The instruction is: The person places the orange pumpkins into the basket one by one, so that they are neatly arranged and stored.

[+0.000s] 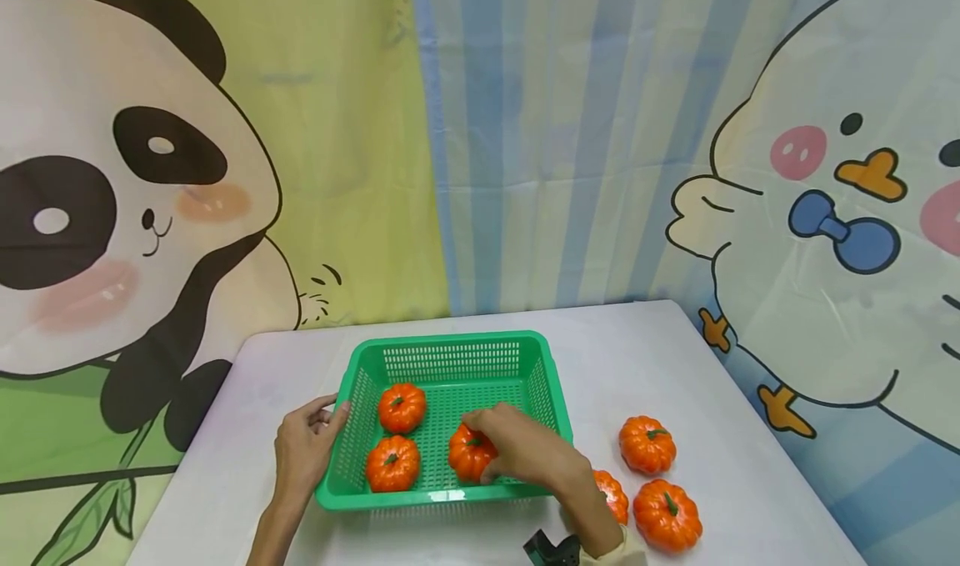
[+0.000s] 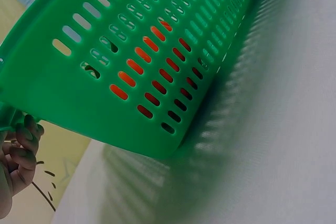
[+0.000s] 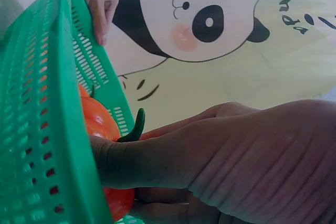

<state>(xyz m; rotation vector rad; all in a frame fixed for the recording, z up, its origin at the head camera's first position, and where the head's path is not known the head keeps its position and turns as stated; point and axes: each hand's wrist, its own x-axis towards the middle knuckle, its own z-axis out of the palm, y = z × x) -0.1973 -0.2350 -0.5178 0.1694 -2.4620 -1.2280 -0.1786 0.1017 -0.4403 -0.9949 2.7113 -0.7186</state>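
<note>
A green plastic basket with slotted walls sits on the table. My left hand holds its left rim, fingers curled at the edge in the left wrist view. Inside the basket's right half, my right hand grips a small orange pumpkin between thumb and fingers. Its green stem pokes up beside the thumb in the right wrist view. Two more pumpkins lie along the basket's left side, one toward the back and one toward the front.
Right of the basket, three pumpkins rest on the white table: a rear one, a front one, and one partly hidden by my right forearm. A printed cartoon curtain hangs behind the table.
</note>
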